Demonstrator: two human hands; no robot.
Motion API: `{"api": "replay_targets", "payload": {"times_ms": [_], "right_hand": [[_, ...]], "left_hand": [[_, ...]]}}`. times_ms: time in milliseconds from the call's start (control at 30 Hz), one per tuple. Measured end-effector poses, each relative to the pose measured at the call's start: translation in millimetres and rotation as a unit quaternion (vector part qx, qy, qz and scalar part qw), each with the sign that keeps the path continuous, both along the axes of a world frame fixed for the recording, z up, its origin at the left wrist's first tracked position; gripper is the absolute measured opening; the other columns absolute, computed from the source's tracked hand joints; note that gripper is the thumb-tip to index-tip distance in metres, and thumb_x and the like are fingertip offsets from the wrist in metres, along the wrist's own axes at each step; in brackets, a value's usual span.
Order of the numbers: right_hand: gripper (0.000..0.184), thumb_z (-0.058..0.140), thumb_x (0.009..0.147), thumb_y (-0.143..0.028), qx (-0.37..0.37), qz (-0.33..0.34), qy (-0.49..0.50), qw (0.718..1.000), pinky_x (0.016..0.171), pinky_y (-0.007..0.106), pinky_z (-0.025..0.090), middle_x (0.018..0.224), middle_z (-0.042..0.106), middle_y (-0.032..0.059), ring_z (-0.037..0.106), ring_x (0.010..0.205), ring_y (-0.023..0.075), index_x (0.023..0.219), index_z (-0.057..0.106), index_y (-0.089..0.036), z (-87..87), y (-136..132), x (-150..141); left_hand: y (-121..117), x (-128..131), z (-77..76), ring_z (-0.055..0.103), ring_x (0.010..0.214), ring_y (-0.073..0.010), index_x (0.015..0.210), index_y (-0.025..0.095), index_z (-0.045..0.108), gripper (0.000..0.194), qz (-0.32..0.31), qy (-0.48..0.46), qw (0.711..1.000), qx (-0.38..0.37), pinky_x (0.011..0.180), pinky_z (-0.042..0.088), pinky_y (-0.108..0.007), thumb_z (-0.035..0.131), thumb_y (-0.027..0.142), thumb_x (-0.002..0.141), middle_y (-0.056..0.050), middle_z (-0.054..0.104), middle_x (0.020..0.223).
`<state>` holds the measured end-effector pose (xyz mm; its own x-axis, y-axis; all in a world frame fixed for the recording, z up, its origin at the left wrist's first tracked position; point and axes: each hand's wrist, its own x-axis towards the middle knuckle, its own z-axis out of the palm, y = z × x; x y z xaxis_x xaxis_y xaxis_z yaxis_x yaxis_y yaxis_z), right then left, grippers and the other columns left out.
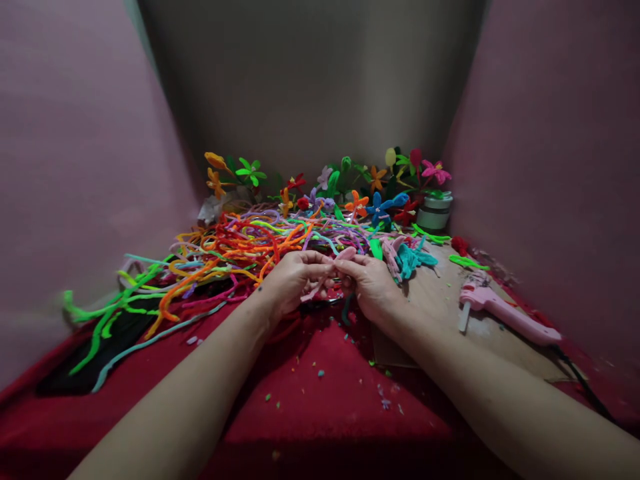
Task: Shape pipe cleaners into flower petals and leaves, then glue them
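Both hands meet at the middle of the view, above the red cloth. My left hand (300, 277) pinches a pale pink pipe cleaner (345, 254) between thumb and fingers, and a strand of it hangs below. My right hand (367, 280) is closed on the same pink piece, fingertips touching those of the left. A folded, petal-like loop of it shows above the right thumb. Just behind the hands lies a tangled heap of coloured pipe cleaners (250, 240). Teal looped pieces (414, 259) and pink ones lie right of my right hand.
A pink glue gun (510, 310) rests on a cardboard sheet (435, 313) at the right, its black cord running off the edge. Pipe-cleaner flowers (379, 208) stand along the back, near a white-lidded jar (434, 212). Coloured scraps dot the red cloth (310, 413). Walls close in both sides.
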<state>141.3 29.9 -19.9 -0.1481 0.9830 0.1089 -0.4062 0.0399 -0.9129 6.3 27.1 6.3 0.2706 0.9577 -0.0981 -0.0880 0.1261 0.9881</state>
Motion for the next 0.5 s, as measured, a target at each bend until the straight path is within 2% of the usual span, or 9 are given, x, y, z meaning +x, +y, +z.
{"api": "replay_targets", "payload": {"times_ms": [100,200,333,500], "right_hand": [[0.013,0.063,0.063,-0.025,0.022,0.027,-0.019,0.999,0.044,0.021,0.028,0.054,0.055,-0.0018,0.042,0.045,0.0063,0.065,0.059,-0.013,0.1,-0.5,1.3],[0.012,0.061,0.065,-0.025,0.04,0.03,-0.036,0.998,0.046,0.021,0.029,0.057,0.058,-0.0007,0.045,0.048,0.0071,0.067,0.061,-0.013,0.8,-0.8,2.5],[0.008,0.06,0.064,-0.022,0.07,0.013,-0.066,0.995,0.051,0.022,0.033,0.061,0.061,-0.0007,0.048,0.053,0.0083,0.064,0.062,-0.014,4.5,-2.8,3.2],[0.009,0.056,0.065,-0.021,0.089,0.01,-0.092,0.992,0.051,0.022,0.031,0.059,0.061,-0.0009,0.046,0.052,0.0081,0.061,0.061,-0.015,11.7,-8.3,2.5]], "left_hand": [[2.7,-4.3,0.4,0.051,0.047,-0.0079,0.073,0.008,0.058,0.006,-0.06,-0.078,0.991,-0.091,0.042,0.042,-0.019,0.059,0.01,0.068,-0.003,0.057,0.061],[5.3,-6.3,-0.4,0.043,0.041,-0.0035,0.072,0.007,0.058,0.006,-0.078,-0.117,0.98,-0.139,0.035,0.033,-0.014,0.054,0.011,0.072,-0.003,0.055,0.061],[6.6,-9.7,-1.2,0.031,0.035,0.0006,0.065,0.006,0.057,0.007,-0.108,-0.106,0.98,-0.132,0.029,0.023,-0.011,0.054,0.01,0.071,-0.002,0.053,0.059],[7.0,-14.7,-0.1,0.032,0.035,-0.0002,0.063,0.006,0.058,0.007,-0.106,-0.076,0.986,-0.106,0.028,0.024,-0.013,0.059,0.012,0.067,-0.001,0.051,0.056]]}}
